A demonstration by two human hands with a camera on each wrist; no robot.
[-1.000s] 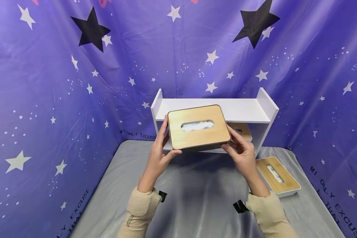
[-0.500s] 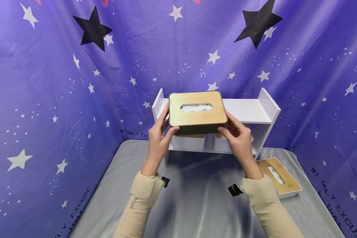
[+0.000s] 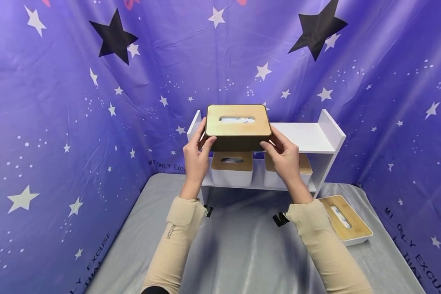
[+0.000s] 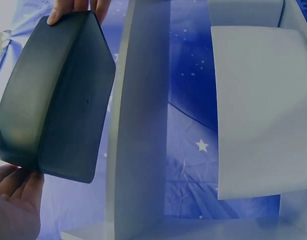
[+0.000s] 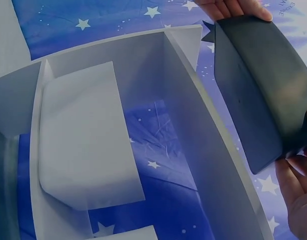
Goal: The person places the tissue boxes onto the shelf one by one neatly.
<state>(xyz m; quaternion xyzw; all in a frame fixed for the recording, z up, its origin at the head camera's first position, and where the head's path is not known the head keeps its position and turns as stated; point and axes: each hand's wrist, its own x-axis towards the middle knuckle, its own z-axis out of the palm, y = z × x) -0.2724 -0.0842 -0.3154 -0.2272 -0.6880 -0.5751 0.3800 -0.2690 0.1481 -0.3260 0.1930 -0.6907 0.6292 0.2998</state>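
- We hold a dark box (image 3: 238, 130) with a wooden lid in the air, level with the top of the white shelf (image 3: 316, 139) and at its left end.
- Our left hand (image 3: 195, 157) grips the box's left end, fingers curled round its edge; the wrist view shows fingertips under the dark base (image 4: 53, 100).
- Our right hand (image 3: 284, 159) grips the right end, thumb on the front, fingers behind.
- On the lower shelf stand two white boxes, the left one (image 3: 231, 168) plainly seen, the right one (image 3: 305, 171) partly behind our right hand.
- A fourth box (image 3: 347, 222) lies on the grey table (image 3: 242, 245), right of the shelf.
- A purple starred cloth (image 3: 59, 102) hangs behind.
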